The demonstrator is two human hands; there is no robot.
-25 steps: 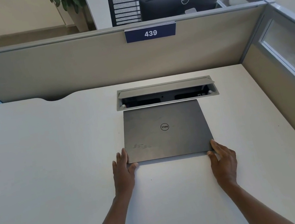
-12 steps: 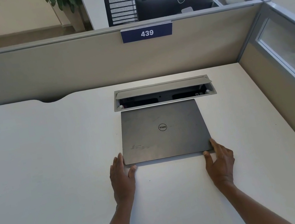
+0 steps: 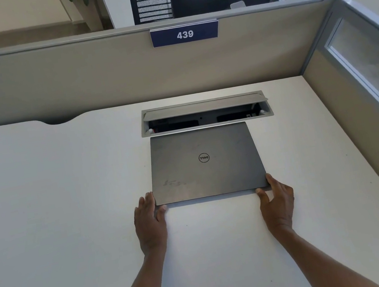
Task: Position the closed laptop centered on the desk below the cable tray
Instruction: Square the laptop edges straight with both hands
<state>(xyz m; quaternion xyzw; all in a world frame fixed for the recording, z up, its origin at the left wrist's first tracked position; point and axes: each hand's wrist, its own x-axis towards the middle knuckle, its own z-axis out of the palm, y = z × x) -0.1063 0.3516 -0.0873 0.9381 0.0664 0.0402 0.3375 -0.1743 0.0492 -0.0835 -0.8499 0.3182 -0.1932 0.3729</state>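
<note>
A: Lower centre of frame: left hand (image 3: 149, 222) cups the near-left corner of the closed laptop (image 3: 206, 163), fingers (image 3: 148, 201) loosely together; right hand (image 3: 277, 200) mirrors it.

B: Laptop lies flat on the counter (image 3: 57, 217), just below the cable tray (image 3: 205, 114). Risk?

A: An uneven push could skew it, or nudge it over the tray's rim.
</note>
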